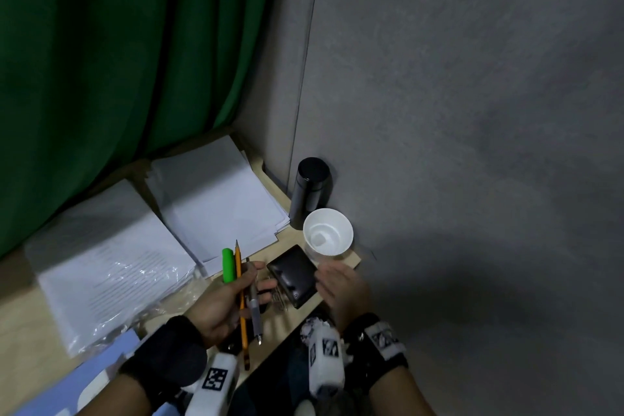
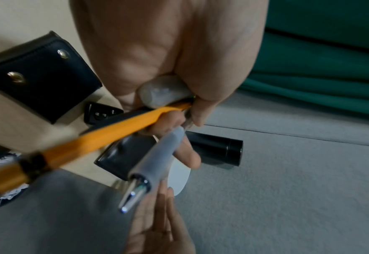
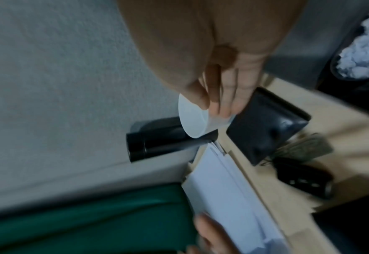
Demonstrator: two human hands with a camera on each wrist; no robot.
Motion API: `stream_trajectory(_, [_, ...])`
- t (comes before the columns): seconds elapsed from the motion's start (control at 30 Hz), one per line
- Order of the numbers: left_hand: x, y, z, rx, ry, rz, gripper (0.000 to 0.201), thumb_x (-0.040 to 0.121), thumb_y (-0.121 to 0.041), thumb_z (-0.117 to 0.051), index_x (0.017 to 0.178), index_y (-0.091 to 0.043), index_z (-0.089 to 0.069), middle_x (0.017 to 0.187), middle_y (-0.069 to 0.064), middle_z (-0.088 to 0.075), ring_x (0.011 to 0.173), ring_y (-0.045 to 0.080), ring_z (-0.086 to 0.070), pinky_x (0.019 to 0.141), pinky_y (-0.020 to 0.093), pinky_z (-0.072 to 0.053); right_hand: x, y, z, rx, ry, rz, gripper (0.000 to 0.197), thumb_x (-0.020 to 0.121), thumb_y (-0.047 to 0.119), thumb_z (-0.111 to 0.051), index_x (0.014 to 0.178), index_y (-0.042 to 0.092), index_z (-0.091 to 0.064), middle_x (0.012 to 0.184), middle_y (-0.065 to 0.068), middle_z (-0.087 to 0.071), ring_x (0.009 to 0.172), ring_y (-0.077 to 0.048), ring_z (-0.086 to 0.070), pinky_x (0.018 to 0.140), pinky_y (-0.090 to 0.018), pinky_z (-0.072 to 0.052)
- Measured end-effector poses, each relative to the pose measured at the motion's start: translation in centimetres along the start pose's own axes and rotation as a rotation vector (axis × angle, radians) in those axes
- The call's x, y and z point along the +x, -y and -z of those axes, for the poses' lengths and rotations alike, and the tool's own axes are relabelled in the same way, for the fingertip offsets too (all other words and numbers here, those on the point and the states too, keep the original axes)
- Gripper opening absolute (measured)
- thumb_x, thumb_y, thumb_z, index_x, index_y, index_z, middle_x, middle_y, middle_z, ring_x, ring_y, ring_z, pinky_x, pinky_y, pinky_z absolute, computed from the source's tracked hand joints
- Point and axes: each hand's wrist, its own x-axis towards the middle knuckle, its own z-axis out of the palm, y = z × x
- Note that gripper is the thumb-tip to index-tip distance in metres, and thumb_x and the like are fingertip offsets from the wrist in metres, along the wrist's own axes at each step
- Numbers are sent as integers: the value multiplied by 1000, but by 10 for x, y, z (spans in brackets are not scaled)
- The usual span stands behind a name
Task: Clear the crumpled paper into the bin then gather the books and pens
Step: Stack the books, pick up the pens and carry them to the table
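With crumpled paper (image 3: 361, 51) already in the bin (image 3: 335, 68), the left hand (image 1: 216, 304) clasps the gathered pens (image 1: 251, 304) while the right hand (image 1: 341, 287), fingers loose, nears the white cup (image 1: 327, 231), probably their holder.

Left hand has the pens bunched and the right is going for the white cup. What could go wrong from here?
The left hand grips the green marker, pencil and grey pen loosely fanned, so one could slip out. The white cup stands near the desk edge beside the black flask; the right hand might nudge it off or knock the flask over.
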Motion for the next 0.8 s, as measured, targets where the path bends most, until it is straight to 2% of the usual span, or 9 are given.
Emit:
stream_trajectory(0.03, [1, -1, -4, -23, 1, -4, 16, 98, -18, -45, 106, -12, -58, 84, 17, -72, 55, 19, -69, 35, 17, -41, -8, -5, 0, -52, 42, -34, 32, 92, 12, -55, 118, -6, -50, 130, -37, -50, 102, -43, -60, 78, -27, -54])
stream_trajectory(0.1, [3, -3, -14, -55, 8, -31, 14, 99, -17, -45, 102, -12, -58, 80, 18, -71, 56, 22, -69, 37, 18, -44, -23, -19, -7, -146, 130, -77, 24, 101, 7, -38, 118, -5, -49, 119, -33, -57, 84, -32, -61, 67, -25, -54])
stream_trajectory(0.2, [4, -8, -35, -45, 32, -95, 13, 97, -17, -47, 97, -10, -58, 84, 19, -68, 55, 20, -67, 43, 23, -51, -37, -30, -25, -440, 311, -14, 25, 100, 26, -47, 111, 7, -60, 86, -7, -63, 77, -14, -62, 75, -24, -51])
stream_trajectory(0.33, [9, -8, -59, 85, 56, -203, 16, 100, -16, -45, 100, -6, -57, 81, 15, -68, 56, 17, -66, 51, 27, -56, -35, -27, -36, -570, 315, 48, 16, 102, 19, -42, 94, 14, -55, 68, -3, -62, 61, -18, -61, 62, -33, -52])
stream_trajectory(0.43, [19, -4, -72, 156, 40, -270, 19, 100, -16, -46, 98, -2, -58, 76, 12, -71, 62, 19, -69, 62, 30, -59, -33, -18, -37, -601, 262, 98, 19, 97, 31, -43, 90, 17, -55, 59, -6, -56, 53, -21, -53, 54, -29, -44])
stream_trajectory(0.5, [23, -3, -79, 185, 39, -299, 19, 99, -16, -47, 95, -2, -59, 80, 13, -72, 73, 23, -72, 70, 32, -59, -35, -12, -35, -533, 242, 106, 19, 102, 24, -42, 93, 14, -55, 56, -5, -54, 51, -21, -50, 51, -29, -42])
stream_trajectory(0.6, [24, 0, -88, 268, 54, -361, 20, 99, -16, -48, 91, -4, -62, 86, 14, -74, 86, 25, -73, 75, 31, -58, -40, -4, -29, -468, 300, 123, 18, 103, 13, -37, 96, 11, -53, 51, 6, -54, 46, -10, -51, 50, -23, -43])
stream_trajectory(0.7, [24, 0, -97, 403, 46, -420, 26, 98, -17, -50, 79, -10, -66, 79, 8, -74, 80, 21, -71, 78, 34, -56, -31, -1, -18, -426, 284, 133, 15, 99, 20, -48, 110, 16, -57, 79, 2, -67, 73, -12, -64, 70, -29, -51])
stream_trajectory(0.8, [41, -11, -114, 476, 2, -524, 31, 95, -22, -56, 67, -9, -64, 65, 6, -69, 69, 27, -68, 76, 39, -54, -17, 8, -2, -369, 105, 134, 35, 84, 31, -56, 118, 21, -58, 100, 1, -68, 93, -15, -63, 82, -28, -49])
